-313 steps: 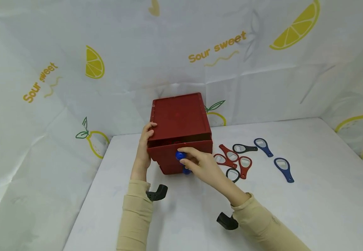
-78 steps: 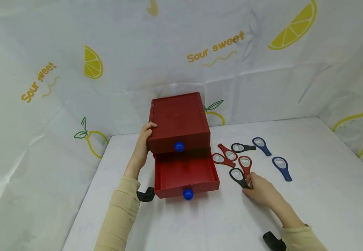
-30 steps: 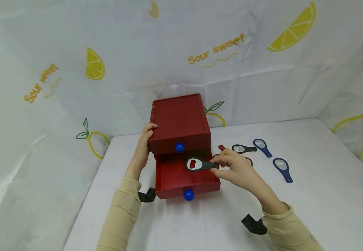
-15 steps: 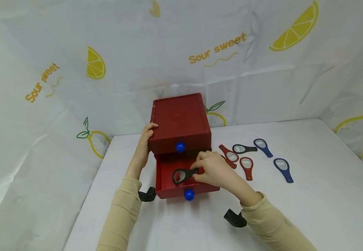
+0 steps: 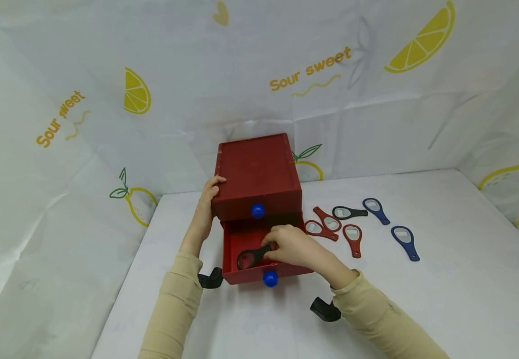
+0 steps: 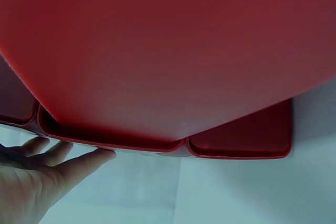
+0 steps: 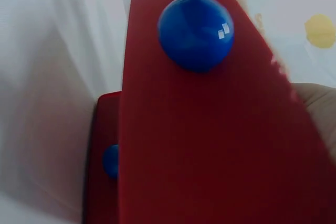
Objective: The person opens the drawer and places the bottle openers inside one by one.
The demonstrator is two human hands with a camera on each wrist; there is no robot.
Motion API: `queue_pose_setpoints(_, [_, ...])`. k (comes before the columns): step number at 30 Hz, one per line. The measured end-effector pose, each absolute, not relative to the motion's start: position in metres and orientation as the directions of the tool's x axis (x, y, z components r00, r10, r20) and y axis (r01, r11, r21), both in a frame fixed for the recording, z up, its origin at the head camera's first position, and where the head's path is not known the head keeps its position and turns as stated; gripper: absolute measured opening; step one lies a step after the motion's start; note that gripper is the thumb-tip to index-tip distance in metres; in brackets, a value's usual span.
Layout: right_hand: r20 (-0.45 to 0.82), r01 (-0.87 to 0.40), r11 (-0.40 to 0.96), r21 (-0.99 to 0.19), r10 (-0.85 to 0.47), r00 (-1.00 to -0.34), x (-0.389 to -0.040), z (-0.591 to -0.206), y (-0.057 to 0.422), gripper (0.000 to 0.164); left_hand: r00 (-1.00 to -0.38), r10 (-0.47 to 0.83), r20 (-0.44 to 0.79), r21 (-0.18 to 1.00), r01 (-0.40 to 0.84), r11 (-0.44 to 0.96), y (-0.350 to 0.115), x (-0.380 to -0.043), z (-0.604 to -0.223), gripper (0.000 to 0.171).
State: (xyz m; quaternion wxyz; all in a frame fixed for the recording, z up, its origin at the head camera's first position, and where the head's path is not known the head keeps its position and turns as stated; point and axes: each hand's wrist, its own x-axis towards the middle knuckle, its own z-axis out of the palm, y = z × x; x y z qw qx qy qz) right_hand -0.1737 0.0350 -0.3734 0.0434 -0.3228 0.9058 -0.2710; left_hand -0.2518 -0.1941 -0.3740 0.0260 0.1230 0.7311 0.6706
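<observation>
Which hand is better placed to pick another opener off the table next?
Probably the right hand, once it releases the black opener it holds: the red openers lie on its side. The left hand rests against the red cabinet's opposite side.

A: ok so what's the left arm [image 5: 171,305] up to?
B: reaching forward from below, tan sleeve ending around the wrist. Left grip [image 5: 204,205] has its fingers [image 6: 86,165] fairly straight and a little spread, going by the left wrist view.
A: and the right arm [image 5: 391,321]?
B: slants in from the lower right, up and across to the left, same tan sleeve. Right grip [image 5: 293,247] sits lower than the left one, knuckles up, fingers curled into a pinch with the thumb [image 5: 270,255].
A: right wrist view any help?
B: barely, that grip's mostly hidden, just a slice at the right edge.
</observation>
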Motion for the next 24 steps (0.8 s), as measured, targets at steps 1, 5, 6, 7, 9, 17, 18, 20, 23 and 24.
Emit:
queue_pose_setpoints(1, [0.093,-0.562,0.634,-0.532,-0.615,-0.783,-0.1748,-0.3743,0.0344,0.018,-0.969,0.214,0.126,0.987,0.144,0.071,-0.1940,-0.2518,-0.3740,0.031])
queue_pose_setpoints(5, [0.075,-0.550,0.600,-0.581,-0.634,-0.770,-0.1780,-0.3769,0.0340,0.016,-0.968,0.218,0.125,0.987,0.144,0.077,-0.1943,-0.2520,-0.3744,0.032])
queue_pose_setpoints(6, [0.068,-0.543,0.595,-0.592,-0.635,-0.769,-0.1786,-0.3774,0.0342,0.016,-0.968,0.218,0.127,0.986,0.147,0.078,-0.1944,-0.2520,-0.3743,0.032])
queue_pose_setpoints(7, [0.062,-0.535,0.591,-0.604,-0.635,-0.770,-0.1791,-0.3778,0.0343,0.016,-0.968,0.217,0.129,0.986,0.149,0.079,-0.1945,-0.2519,-0.3741,0.033])
queue_pose_setpoints(9, [0.049,-0.519,0.586,-0.621,-0.633,-0.773,-0.1800,-0.3788,0.0347,0.016,-0.967,0.215,0.133,0.985,0.153,0.080,-0.1947,-0.2521,-0.3738,0.034])
queue_pose_setpoints(17, [-0.002,-0.440,0.619,-0.650,-0.581,-0.814,-0.1797,-0.3802,0.0342,0.018,-0.969,0.211,0.128,0.986,0.147,0.075,-0.1944,-0.2532,-0.3743,0.033])
queue_pose_setpoints(18, [-0.008,-0.431,0.628,-0.649,-0.571,-0.821,-0.1795,-0.3802,0.0339,0.019,-0.969,0.211,0.128,0.986,0.146,0.074,-0.1943,-0.2532,-0.3743,0.033])
queue_pose_setpoints(20, [-0.019,-0.414,0.645,-0.642,-0.553,-0.833,-0.1790,-0.3802,0.0331,0.020,-0.969,0.211,0.129,0.986,0.147,0.074,-0.1940,-0.2532,-0.3744,0.033])
queue_pose_setpoints(23, [-0.037,-0.389,0.659,-0.644,-0.534,-0.845,-0.1784,-0.3799,0.0319,0.021,-0.970,0.209,0.127,0.986,0.146,0.076,-0.1941,-0.2529,-0.3741,0.032])
queue_pose_setpoints(24, [-0.040,-0.383,0.659,-0.647,-0.531,-0.846,-0.1782,-0.3799,0.0317,0.021,-0.970,0.208,0.128,0.986,0.146,0.077,-0.1941,-0.2527,-0.3739,0.031])
